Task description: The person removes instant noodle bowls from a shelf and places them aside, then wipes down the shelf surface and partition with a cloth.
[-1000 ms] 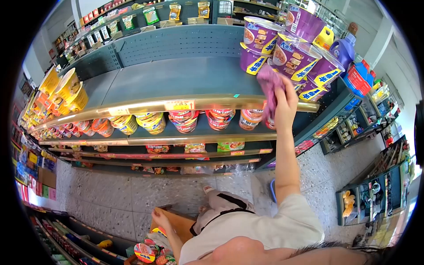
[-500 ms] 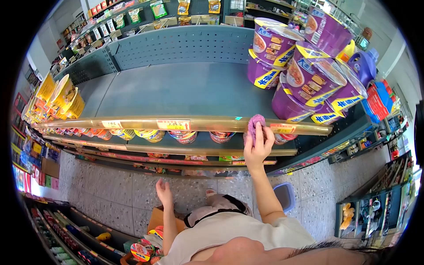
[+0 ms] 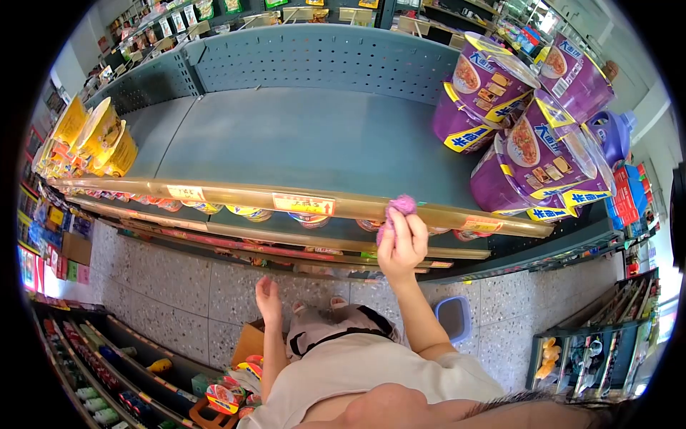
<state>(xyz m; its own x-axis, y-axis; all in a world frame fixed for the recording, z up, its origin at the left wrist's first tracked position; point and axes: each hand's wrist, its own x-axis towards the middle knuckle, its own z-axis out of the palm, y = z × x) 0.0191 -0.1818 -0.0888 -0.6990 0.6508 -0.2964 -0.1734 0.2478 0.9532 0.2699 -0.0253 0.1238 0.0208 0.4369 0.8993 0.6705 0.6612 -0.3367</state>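
At the shelf edge (image 3: 364, 208), the right hand (image 3: 402, 250) grips a cloth (image 3: 403, 204), seemingly mid-wipe; another stroke would want steady pressure. The left hand (image 3: 269, 300) curls loosely, empty.

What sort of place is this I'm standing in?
Most likely a small grocery or convenience store: round purple-and-yellow tubs picturing noodles are stacked on a long dark grey metal shelf, and orange-and-white rectangular price labels run along its shiny gold-coloured front edge.
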